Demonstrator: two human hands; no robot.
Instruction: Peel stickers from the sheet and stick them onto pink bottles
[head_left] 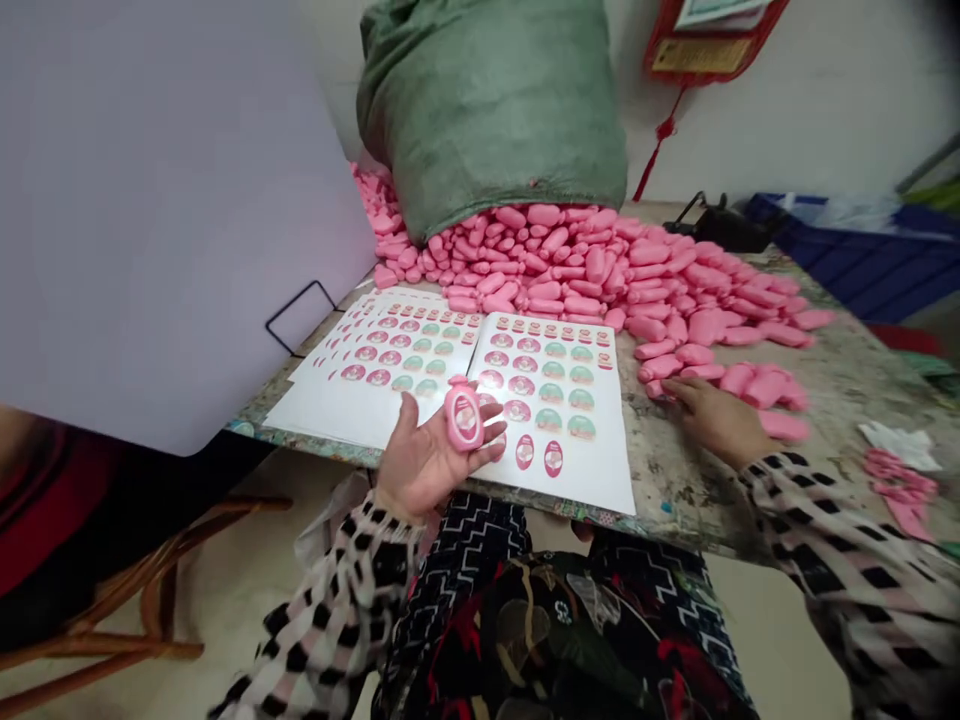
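My left hand (431, 460) is palm up above the sticker sheets. A small pink plastic bottle (464, 415) with an oval label facing up rests across its fingers, held against the thumb side. Beneath it lies a white sticker sheet (577, 480) with pink ovals, green domes and small pink labels. More such sheets (315, 410) are fanned out to its left. My right hand (716, 420) lies palm down at the near edge of the pink bottle pile (660, 290). Its fingers are stretched out and its fingertips touch a pink bottle (660, 388).
A green sack (495, 110) lies tipped at the back, bottles spilling from its mouth. A large pale panel (165, 200) blocks the left side. At the right are a blue crate (862, 250), a white tissue (900, 445) and a pink scrunchie (896, 490). A wooden chair (161, 590) stands lower left.
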